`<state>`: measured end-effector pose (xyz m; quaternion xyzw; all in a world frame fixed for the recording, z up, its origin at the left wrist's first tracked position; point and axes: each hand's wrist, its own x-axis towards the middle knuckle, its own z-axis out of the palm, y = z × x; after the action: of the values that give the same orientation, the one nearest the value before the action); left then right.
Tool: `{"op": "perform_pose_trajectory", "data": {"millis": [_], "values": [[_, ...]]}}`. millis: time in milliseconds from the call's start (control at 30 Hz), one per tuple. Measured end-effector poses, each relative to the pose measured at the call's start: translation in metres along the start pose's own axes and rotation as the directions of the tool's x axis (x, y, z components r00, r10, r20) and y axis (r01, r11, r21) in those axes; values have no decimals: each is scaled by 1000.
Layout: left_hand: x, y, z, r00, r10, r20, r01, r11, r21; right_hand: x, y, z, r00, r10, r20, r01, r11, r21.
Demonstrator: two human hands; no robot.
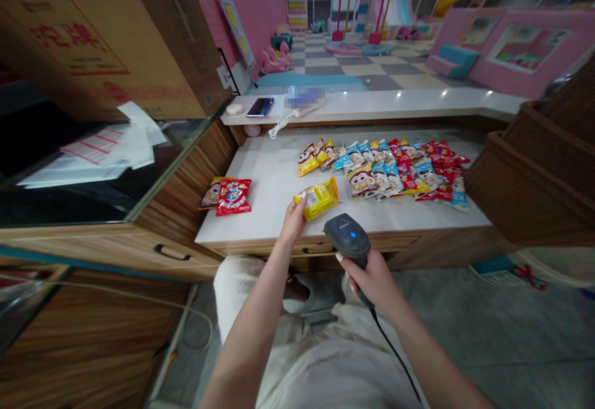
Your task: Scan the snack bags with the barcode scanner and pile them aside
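Observation:
Between the thumb and fingers of my left hand (294, 220) is a yellow snack bag (321, 199), its printed label side facing up, just over the white desk top (274, 176). My right hand (374, 279) is wrapped round the handle of a dark grey barcode scanner (346, 235). A blue light shows on the scanner's head, which points toward the yellow bag, and a black cable hangs from its handle. To the left lie a red snack bag (233, 197) and a brown-and-yellow bag (211, 193) partly under it. Rows of snack bags (381, 170) in several colours lie at the right.
A raised ledge (372, 104) behind the desk holds a phone (261, 107) and a white case (235, 109). At left, a cardboard box (111, 43) and papers (93, 152) sit on a glass-topped cabinet. A brown woven basket (534, 180) stands at right.

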<state>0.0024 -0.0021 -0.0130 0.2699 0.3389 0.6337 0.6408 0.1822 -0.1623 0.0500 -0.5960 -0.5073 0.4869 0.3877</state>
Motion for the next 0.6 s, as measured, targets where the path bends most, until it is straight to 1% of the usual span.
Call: {"op": "perform_pose_trajectory", "data": {"millis": [300, 467, 600], "values": [[3, -3, -4, 997, 52, 53, -57, 995, 82, 1, 0, 2, 999, -32, 18, 32, 999, -6], [7, -7, -3, 999, -1, 33, 0, 999, 48, 1, 4, 1, 999, -53, 11, 53, 999, 0], [7, -7, -6, 1000, 16, 27, -18, 998, 54, 2, 4, 1, 999, -41, 14, 41, 999, 0]]}}
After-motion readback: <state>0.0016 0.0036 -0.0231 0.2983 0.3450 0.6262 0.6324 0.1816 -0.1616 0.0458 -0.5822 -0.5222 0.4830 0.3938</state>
